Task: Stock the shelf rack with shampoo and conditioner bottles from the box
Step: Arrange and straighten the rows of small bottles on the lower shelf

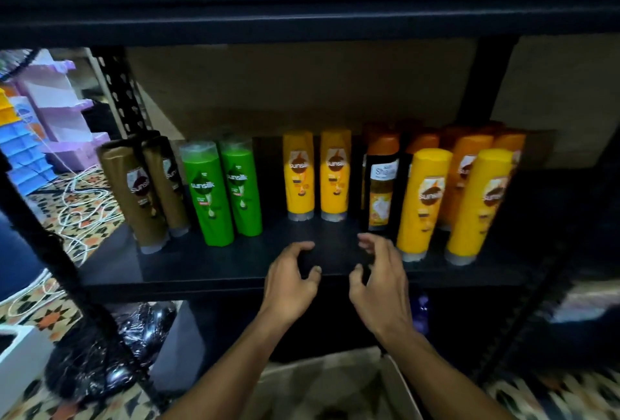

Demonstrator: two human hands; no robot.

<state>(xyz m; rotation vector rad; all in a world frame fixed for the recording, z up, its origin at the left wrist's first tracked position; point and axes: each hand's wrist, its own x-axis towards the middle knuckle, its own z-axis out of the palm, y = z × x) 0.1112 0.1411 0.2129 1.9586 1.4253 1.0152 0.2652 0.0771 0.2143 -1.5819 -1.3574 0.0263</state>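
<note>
Shampoo bottles (pixel 214 191) stand upright in a row on the black shelf (pixel 201 268), centre of frame | left hand (pixel 292 275) and right hand (pixel 379 275) over the shelf's front edge, apart, fingers loosely curved, holding nothing | box (pixel 399 382) at bottom centre

A lilac plastic tiered stand (pixel 63 107) and stacked blue plastic crates (pixel 25 158) sit at the left. A white cord (pixel 84 205) loops over the patterned floor (pixel 43 312). Below it lies what may be a crumpled black plastic bag (pixel 110 362).
</note>
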